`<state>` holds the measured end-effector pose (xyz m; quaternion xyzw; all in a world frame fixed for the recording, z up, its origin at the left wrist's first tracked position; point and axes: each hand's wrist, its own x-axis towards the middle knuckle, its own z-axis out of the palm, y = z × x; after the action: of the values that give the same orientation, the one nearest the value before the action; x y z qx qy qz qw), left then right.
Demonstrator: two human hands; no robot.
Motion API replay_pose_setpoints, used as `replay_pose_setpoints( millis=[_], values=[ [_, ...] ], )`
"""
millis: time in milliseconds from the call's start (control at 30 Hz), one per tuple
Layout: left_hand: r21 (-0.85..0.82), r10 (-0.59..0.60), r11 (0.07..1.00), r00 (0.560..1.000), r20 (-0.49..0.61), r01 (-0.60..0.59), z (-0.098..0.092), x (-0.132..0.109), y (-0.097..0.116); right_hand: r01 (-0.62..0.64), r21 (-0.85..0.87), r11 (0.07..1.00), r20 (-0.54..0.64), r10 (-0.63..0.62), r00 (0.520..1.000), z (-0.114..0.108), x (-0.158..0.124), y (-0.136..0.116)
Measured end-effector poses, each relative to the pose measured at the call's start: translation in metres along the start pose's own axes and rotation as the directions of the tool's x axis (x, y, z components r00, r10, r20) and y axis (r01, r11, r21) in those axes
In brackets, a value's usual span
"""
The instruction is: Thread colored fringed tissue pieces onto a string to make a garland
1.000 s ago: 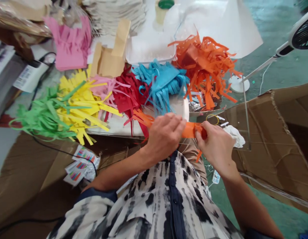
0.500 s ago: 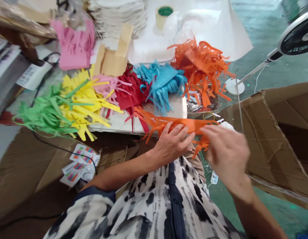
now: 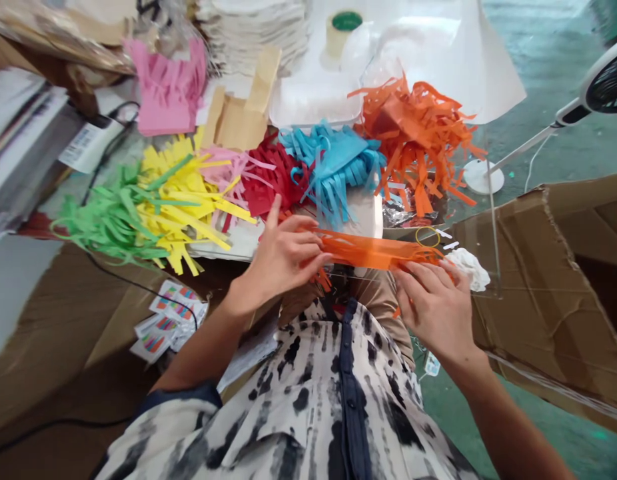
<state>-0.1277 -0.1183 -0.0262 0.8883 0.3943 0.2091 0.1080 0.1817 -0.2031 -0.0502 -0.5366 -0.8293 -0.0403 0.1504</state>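
An orange paper strip (image 3: 368,252) with a cut fringe stretches flat between my hands. My left hand (image 3: 283,257) pinches its left end, with the index finger raised. My right hand (image 3: 431,300) grips the right end. Beyond the hands lie heaps of fringed paper: orange (image 3: 413,147), blue (image 3: 333,167), red (image 3: 268,180), pink (image 3: 221,170), yellow (image 3: 178,210) and green (image 3: 108,220). The red and blue heaps lie nearest my left hand. A yellow rubber band (image 3: 427,235) lies just past the strip's right end.
A white tray (image 3: 313,100), a tape roll (image 3: 343,32), a pink fringed stack (image 3: 166,87) and kraft paper pieces (image 3: 241,110) stand at the back. A cardboard box (image 3: 553,293) is at right, with a fan (image 3: 606,87) above it. Printed cards (image 3: 168,320) lie at left.
The orange strip is now pulled out straight between my hands, and its fringe is less visible. My left hand has moved left. My right hand has moved down and now grips the strip's right end.
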Motion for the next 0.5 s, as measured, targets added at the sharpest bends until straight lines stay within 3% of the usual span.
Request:
replay_pose_setpoints(
  millis=[100, 167, 200, 267, 400, 500],
  values=[
    [0.081, -0.054, 0.995, 0.991, -0.12, 0.064, -0.008, 0.007, 0.005, 0.003, 0.007, 1.0, 0.007, -0.003, 1.0, 0.001, 0.004, 0.004],
    [0.153, 0.037, 0.988, 0.976, -0.216, -0.004, 0.001, 0.015, 0.022, 0.007, 0.006, 1.0, 0.017, -0.007, 1.0, 0.001, 0.008, 0.006],
    [0.159, 0.119, 0.983, 0.97, -0.21, -0.086, 0.009, 0.02, 0.032, 0.011, -0.001, 1.0, 0.027, -0.011, 1.0, 0.001, 0.01, 0.007],
    [0.1, 0.277, 0.958, 0.958, -0.072, -0.269, 0.03, 0.028, 0.05, 0.02, -0.021, 1.0, 0.052, -0.019, 0.998, -0.001, 0.014, 0.008],
    [0.143, 0.211, 0.966, 0.977, 0.031, -0.214, 0.062, 0.038, 0.061, 0.069, -0.033, 0.997, 0.08, -0.066, 0.995, -0.006, 0.022, 0.014],
    [0.164, 0.225, 0.959, 0.973, 0.053, -0.231, 0.067, 0.04, 0.053, 0.102, -0.025, 0.994, 0.081, -0.1, 0.992, -0.007, 0.026, 0.02]
  ],
)
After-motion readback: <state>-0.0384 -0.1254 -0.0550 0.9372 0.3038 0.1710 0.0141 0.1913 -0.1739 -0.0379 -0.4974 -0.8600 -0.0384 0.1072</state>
